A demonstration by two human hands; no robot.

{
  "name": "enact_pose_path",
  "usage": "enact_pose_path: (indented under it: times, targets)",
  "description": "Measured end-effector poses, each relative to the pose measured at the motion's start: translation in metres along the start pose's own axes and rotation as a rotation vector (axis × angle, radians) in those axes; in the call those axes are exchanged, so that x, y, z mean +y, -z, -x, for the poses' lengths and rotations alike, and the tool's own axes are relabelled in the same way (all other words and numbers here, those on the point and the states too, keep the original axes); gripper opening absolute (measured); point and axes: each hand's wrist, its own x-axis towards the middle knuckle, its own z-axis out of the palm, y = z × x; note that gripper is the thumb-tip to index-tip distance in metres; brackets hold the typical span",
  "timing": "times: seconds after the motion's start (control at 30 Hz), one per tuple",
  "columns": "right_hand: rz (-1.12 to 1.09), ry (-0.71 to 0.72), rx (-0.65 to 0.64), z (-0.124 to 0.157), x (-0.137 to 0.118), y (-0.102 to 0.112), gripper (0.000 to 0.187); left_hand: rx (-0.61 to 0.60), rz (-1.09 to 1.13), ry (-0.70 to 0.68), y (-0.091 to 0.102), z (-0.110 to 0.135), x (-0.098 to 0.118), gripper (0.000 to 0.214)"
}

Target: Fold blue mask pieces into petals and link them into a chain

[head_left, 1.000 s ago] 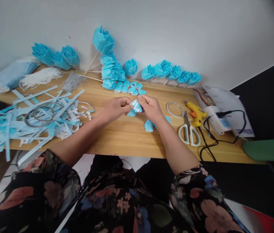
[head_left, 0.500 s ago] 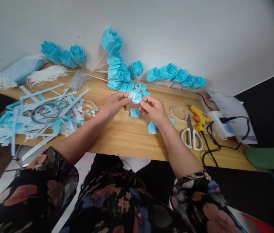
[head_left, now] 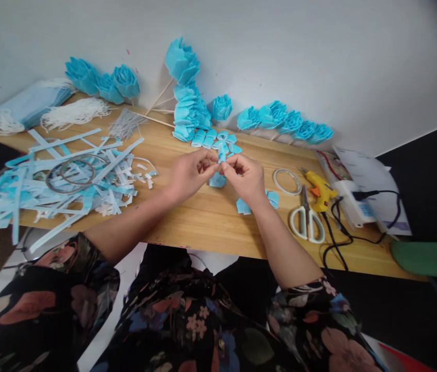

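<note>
Over the middle of the wooden table, my left hand (head_left: 195,173) and my right hand (head_left: 245,178) meet with their fingertips pinched on one small blue fabric petal (head_left: 222,151). The petal is folded or rolled between them, and its lower part is hidden by the fingers. Beneath the hands lies another blue petal piece (head_left: 217,180). More cut petals (head_left: 244,205) rest partly behind my right wrist. Just beyond the hands, several curled blue petals (head_left: 204,137) lie in a cluster in front of a stack of blue fabric flowers (head_left: 187,113).
Blue strips and scraps (head_left: 63,181) with metal wire rings cover the left side. Scissors (head_left: 307,219), a tape roll (head_left: 287,181), a yellow glue gun (head_left: 321,191) and a white power strip (head_left: 352,204) with black cords sit at right. Finished flowers (head_left: 275,113) line the wall.
The petal was spread flat with white strips showing on it; now it is folded narrow. My hands have come together, the left moving right to meet the right.
</note>
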Motion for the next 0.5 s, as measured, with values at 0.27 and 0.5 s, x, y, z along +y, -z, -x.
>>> enact_pose_path:
  times: [0.27, 0.5]
  targets:
    - [0.086, 0.072, 0.000, 0.002, 0.001, 0.000, 0.017, -0.016, 0.027, 0.033, -0.003, 0.000, 0.000, 0.012]
    - [0.117, 0.069, -0.004, 0.000, 0.001, 0.000, 0.015, -0.032, 0.027, 0.031, -0.001, 0.000, 0.006, 0.014]
